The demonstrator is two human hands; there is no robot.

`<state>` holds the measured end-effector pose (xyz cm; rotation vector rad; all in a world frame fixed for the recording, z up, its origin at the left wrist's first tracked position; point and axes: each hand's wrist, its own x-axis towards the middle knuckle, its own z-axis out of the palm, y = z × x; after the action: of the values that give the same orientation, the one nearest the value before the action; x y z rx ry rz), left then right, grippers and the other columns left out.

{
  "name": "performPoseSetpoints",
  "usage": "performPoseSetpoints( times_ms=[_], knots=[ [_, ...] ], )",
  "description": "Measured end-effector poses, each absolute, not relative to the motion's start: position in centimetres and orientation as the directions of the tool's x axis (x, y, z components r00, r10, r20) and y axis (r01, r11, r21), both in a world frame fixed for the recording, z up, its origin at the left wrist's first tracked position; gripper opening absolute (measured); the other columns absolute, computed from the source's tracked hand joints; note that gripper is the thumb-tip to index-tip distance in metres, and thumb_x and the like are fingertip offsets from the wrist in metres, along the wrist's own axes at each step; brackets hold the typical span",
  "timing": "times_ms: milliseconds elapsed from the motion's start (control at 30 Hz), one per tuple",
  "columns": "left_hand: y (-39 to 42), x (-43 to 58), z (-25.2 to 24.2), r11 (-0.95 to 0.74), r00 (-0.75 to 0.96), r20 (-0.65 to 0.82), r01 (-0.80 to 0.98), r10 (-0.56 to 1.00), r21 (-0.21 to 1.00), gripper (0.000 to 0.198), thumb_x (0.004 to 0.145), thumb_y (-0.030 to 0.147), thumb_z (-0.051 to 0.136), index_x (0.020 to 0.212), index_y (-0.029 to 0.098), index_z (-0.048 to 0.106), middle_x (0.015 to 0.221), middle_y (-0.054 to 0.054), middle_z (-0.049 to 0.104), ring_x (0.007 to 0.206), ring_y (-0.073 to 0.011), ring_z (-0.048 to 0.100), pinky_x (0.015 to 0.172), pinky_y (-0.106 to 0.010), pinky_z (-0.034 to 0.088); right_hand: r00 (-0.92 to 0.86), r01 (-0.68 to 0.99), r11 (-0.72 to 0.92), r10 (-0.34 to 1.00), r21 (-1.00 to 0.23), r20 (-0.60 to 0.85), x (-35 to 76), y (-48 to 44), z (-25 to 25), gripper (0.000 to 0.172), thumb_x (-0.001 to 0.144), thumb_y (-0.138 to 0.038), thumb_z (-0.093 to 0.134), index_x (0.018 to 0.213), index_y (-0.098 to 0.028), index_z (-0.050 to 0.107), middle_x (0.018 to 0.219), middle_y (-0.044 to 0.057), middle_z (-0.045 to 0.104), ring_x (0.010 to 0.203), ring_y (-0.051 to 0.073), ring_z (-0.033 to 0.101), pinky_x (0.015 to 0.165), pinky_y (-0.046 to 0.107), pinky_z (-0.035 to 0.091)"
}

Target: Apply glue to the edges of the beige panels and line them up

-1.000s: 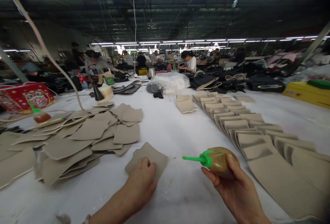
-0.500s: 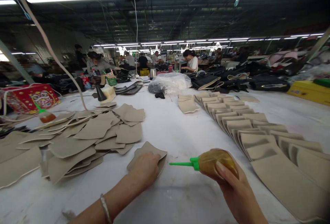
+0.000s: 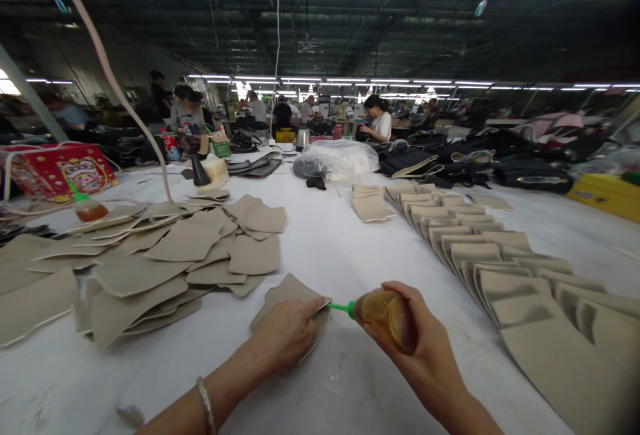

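Two hands (image 3: 286,335) (image 3: 424,348), bottle (image 3: 383,315), beige piece (image 3: 286,289), red package (image 3: 37,178), apparently lion print (image 3: 85,173)

Heaped panels (image 3: 175,245) left on table (image 3: 330,248), overlapping row (image 3: 475,255) right, front panel (image 3: 283,290) between, plastic bundle (image 3: 345,158) behind

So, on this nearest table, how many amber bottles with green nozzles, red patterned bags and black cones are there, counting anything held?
Amber bottles: 2 (one in the right hand, one near the red bag)
Red patterned bag: 1
Black cone: 1
Total: 4
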<state>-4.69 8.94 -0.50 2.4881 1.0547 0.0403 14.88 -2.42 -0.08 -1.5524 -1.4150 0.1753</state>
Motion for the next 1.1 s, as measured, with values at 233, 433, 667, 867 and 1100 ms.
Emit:
performPoseSetpoints(
  times_ms=[233,433,667,867,1100],
  knots=[
    [8.7,-4.6,-1.0,-0.633,0.694,-0.119,0.702,0.710,0.326,0.049,0.082,0.017,0.035,0.125,0.030,0.052,0.096,-0.006,0.068,0.088,-0.0234,0.063,0.078,-0.033,0.045,0.136,0.785,0.226,0.845,-0.576,0.517,14.6,-2.2,-0.4,0.043,0.081,-0.030,0.064,0.117,-0.026,0.042,0.105,0.005,0.056,0.091,0.022,0.058,0.080,0.032,0.048],
    [8.3,-4.5,-1.7,-0.658,0.695,-0.089,0.708,0.713,0.255,0.046,0.084,0.021,0.034,0.127,0.032,0.048,0.086,-0.006,0.065,0.078,-0.0243,0.063,0.068,-0.034,0.045,0.284,0.747,0.102,0.845,-0.658,0.453,14.9,-2.2,-0.7,0.044,0.080,-0.038,0.067,0.115,-0.027,0.044,0.102,0.003,0.057,0.085,0.022,0.059,0.077,0.033,0.048],
    [8.0,-4.4,-2.0,-0.653,0.682,-0.090,0.724,0.726,0.221,0.045,0.088,0.025,0.032,0.131,0.033,0.043,0.090,-0.006,0.063,0.076,-0.0242,0.063,0.066,-0.034,0.045,0.307,0.681,0.096,0.862,-0.726,0.402,15.5,-2.4,-1.1,0.042,0.081,-0.042,0.065,0.113,-0.026,0.044,0.100,0.003,0.056,0.083,0.022,0.058,0.076,0.034,0.047],
    [7.7,-4.3,-1.8,-0.647,0.667,-0.117,0.743,0.735,0.170,0.045,0.090,0.028,0.029,0.134,0.031,0.039,0.093,-0.008,0.061,0.078,-0.0250,0.064,0.067,-0.036,0.046,0.355,0.637,0.085,0.850,-0.766,0.390,16.1,-2.3,-1.4,0.042,0.080,-0.043,0.065,0.112,-0.026,0.045,0.096,0.002,0.056,0.079,0.020,0.056,0.073,0.033,0.046],
    [7.6,-4.3,-1.7,-0.652,0.676,-0.131,0.736,0.725,0.183,0.044,0.091,0.029,0.028,0.134,0.029,0.039,0.094,-0.008,0.061,0.080,-0.0251,0.063,0.070,-0.036,0.046,0.314,0.555,0.091,0.897,-0.827,0.310,16.2,-2.8,-2.1,0.042,0.080,-0.042,0.065,0.112,-0.026,0.044,0.090,-0.001,0.056,0.075,0.019,0.056,0.068,0.030,0.045]
  ],
)
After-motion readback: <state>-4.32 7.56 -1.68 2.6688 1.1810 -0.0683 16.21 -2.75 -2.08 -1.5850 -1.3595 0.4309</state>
